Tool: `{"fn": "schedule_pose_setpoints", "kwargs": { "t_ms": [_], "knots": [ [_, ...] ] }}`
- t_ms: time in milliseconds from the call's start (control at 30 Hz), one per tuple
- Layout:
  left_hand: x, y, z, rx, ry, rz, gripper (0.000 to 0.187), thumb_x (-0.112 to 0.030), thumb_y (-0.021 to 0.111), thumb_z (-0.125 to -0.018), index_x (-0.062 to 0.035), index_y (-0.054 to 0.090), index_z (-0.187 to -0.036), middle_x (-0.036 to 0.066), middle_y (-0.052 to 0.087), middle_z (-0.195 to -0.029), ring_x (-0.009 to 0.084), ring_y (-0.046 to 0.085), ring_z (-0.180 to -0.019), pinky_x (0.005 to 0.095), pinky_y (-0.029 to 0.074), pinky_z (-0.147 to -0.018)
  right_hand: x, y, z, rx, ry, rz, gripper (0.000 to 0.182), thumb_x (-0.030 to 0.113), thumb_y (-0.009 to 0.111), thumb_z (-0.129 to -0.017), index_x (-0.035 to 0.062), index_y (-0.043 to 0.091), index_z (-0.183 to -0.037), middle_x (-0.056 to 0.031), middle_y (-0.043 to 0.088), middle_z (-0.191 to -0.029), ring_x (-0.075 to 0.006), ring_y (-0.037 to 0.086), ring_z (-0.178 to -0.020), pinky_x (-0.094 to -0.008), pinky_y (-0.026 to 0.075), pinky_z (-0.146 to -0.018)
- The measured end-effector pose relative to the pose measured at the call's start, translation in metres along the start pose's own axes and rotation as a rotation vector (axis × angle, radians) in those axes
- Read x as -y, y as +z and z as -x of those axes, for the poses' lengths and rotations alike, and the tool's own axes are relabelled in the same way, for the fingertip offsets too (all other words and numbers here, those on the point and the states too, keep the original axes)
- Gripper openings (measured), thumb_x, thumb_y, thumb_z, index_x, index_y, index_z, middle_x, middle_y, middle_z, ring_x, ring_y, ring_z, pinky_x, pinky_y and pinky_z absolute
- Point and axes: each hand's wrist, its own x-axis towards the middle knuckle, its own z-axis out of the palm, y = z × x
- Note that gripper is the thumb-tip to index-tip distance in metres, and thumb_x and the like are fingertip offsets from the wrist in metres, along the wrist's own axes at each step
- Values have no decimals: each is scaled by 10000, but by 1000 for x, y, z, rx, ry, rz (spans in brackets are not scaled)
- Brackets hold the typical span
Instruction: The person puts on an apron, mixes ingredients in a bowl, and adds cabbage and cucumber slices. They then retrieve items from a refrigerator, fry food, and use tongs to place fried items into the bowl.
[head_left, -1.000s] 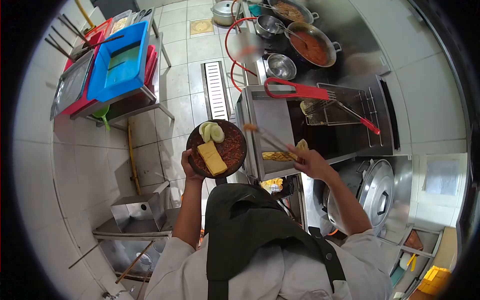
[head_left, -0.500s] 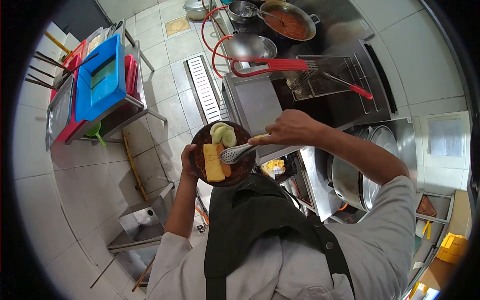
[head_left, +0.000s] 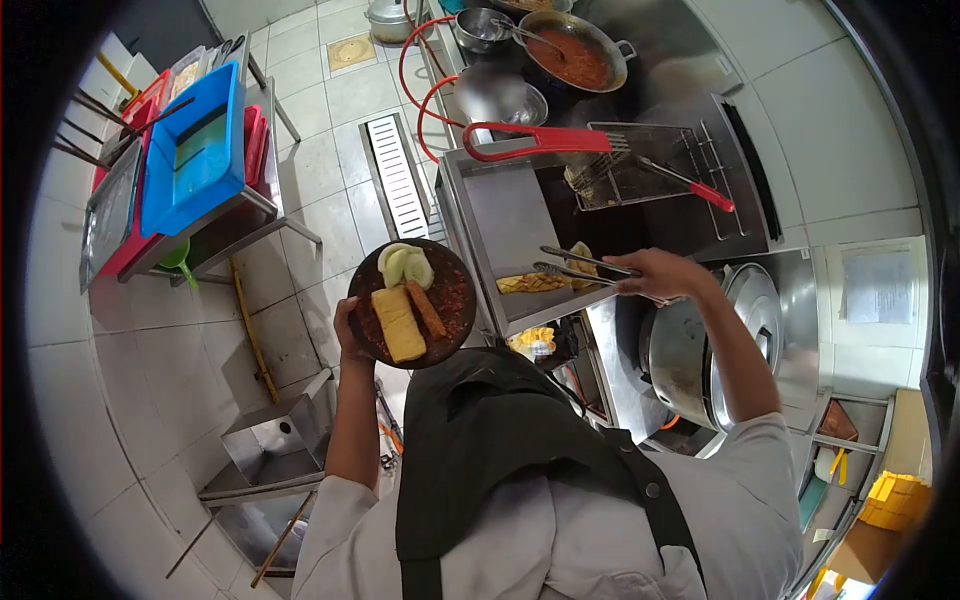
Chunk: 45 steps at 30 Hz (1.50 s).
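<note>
My left hand (head_left: 347, 325) grips the left rim of a round dark plate (head_left: 368, 345). On it lie red sauce (head_left: 455, 288), pale green cucumber slices (head_left: 405, 265), a yellow block (head_left: 398, 324) and a thin orange-brown piece (head_left: 427, 310). My right hand (head_left: 655, 275) is closed on metal tongs (head_left: 590, 262), whose arms stand apart over the fryer's metal tray (head_left: 510, 215). Beside and under the tongs are a browned scored piece (head_left: 532, 284) and a pale yellow piece (head_left: 583, 264); whether the tongs touch them I cannot tell.
Behind the tray are a red-handled fork (head_left: 540, 142), a wire basket (head_left: 650, 180) and a pan of red sauce (head_left: 580, 60). Large pots (head_left: 690, 350) stand at the right. A blue tub (head_left: 195, 150) sits on the left table.
The perforated spoon is gone from my right hand, which has moved right and now holds tongs. The plate has shifted left with my left hand, and the pieces on the tray now show.
</note>
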Motion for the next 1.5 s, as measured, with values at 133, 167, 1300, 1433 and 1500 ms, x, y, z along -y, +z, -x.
{"fn": "schedule_pose_setpoints", "kwargs": {
  "t_ms": [133,167,1300,1433,1500],
  "knots": [
    [-3,9,5,16,33,-18,477,-268,491,-838,9,500,-1226,173,584,-1188,312,590,-1048,423,461,-928,-53,31,-34,19,-93,-38,578,122,585,-832,183,414,-1382,-107,624,-656,-174,577,-470,-317,493,-505],
    [-4,13,7,14,50,-13,479,-271,493,-839,9,497,-1228,174,580,-1194,312,589,-1051,423,461,-928,-70,39,-47,20,-93,-39,578,122,585,-832,183,414,-1382,-107,624,-656,-174,577,-470,-317,493,-505],
    [25,-2,33,-104,114,23,496,-258,518,-829,9,488,-1246,180,569,-1213,324,576,-1076,441,456,-946,-24,49,-100,46,-206,532,674,212,597,-798,147,335,-1415,-209,636,-974,-351,631,-890,-430,484,-798],
    [29,0,29,-130,114,0,485,-258,529,-819,14,510,-1220,177,587,-1182,320,585,-1057,433,461,-937,-24,49,-115,36,-188,291,695,231,622,-793,119,332,-1414,-195,651,-900,-311,652,-780,-403,498,-759],
    [30,0,28,-116,104,12,463,-259,528,-814,21,539,-1183,175,608,-1144,320,595,-1033,429,467,-925,-19,45,-112,53,-151,189,710,230,639,-783,107,334,-1412,-191,660,-875,-296,659,-751,-389,505,-752]
  ]
}}
